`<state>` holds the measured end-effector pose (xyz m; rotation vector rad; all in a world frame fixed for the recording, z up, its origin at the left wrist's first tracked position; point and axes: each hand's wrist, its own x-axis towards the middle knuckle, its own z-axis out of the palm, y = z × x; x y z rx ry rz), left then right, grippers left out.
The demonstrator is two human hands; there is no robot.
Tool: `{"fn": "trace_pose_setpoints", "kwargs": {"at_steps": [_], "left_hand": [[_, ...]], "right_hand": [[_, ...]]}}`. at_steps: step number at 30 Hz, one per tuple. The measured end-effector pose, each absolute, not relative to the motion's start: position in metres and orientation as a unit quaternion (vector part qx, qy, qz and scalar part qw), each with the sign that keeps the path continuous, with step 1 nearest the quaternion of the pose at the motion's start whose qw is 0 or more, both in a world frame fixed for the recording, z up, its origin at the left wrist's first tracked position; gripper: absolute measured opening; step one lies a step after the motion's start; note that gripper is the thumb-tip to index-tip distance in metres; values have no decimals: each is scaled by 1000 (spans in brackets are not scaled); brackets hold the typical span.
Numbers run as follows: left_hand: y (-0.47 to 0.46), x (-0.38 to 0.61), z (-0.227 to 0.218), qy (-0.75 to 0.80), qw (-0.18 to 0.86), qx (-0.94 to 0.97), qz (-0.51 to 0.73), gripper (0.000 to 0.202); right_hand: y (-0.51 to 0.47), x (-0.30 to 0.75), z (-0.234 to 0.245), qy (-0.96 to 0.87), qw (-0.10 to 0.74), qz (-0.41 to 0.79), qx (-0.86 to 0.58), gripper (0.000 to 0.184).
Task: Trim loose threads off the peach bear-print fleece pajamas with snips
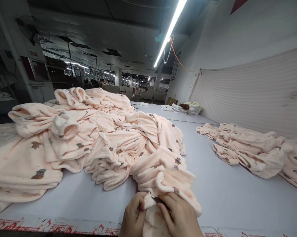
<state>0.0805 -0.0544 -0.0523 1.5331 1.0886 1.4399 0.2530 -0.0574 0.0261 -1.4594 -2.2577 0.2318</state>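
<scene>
Both hands work at the near edge of the worktop, close together at the bottom of the view. The left hand is closed, its thumb and fingers pinching a fold of the fleece garment, a peach piece printed with small brown bears. The right hand is also closed, its fingers curled over the same fold just beside the left. A thin dark object shows between the 2 hands at the fingertips (too hidden to tell what it is, or which hand carries it).

The garment lies on the worktop right in front of the person, its near end hanging over the edge between the hands, its far end touching the large heap of the same fleece behind it. A flatter folded stack sits to the left of that heap. Well apart, on the right side of the worktop, lies another loose pile of fleece, in front of a pale striped cloth wall. A strip with red printing runs along the worktop's near edge.
</scene>
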Motion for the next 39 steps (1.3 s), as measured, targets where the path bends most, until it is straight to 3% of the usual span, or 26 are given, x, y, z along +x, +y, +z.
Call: {"fn": "trace_pose_setpoints", "kwargs": {"at_steps": [12, 20, 23, 24, 26, 29, 32, 36, 39], "left_hand": [[-53, 90, -61, 394, 406, 547, 617, 17], [-18, 116, -26, 316, 628, 390, 594, 26], [8, 132, -7, 266, 698, 390, 538, 7], [14, 135, -2, 253, 716, 390, 520, 9], [23, 134, 6, 239, 741, 389, 493, 16], [23, 116, 9, 244, 759, 389, 461, 22], [9, 92, -1, 278, 745, 385, 469, 22], [-28, 87, -29, 363, 667, 356, 545, 20], [-49, 107, -45, 378, 657, 369, 538, 30]], "right_hand": [[-49, 258, 14, -806, 302, 75, -504, 20], [-48, 279, 26, -739, 385, 194, -517, 22], [-62, 282, 3, -775, 321, 218, -498, 13], [-68, 279, -10, -799, 279, 204, -492, 8], [-76, 271, -36, -843, 199, 133, -483, 18], [-73, 262, -54, -858, 151, 60, -487, 16], [-55, 264, -34, -835, 218, 106, -494, 16], [-33, 263, 3, -735, 361, 266, -509, 18], [-27, 254, 10, -678, 413, 345, -501, 18]]}}
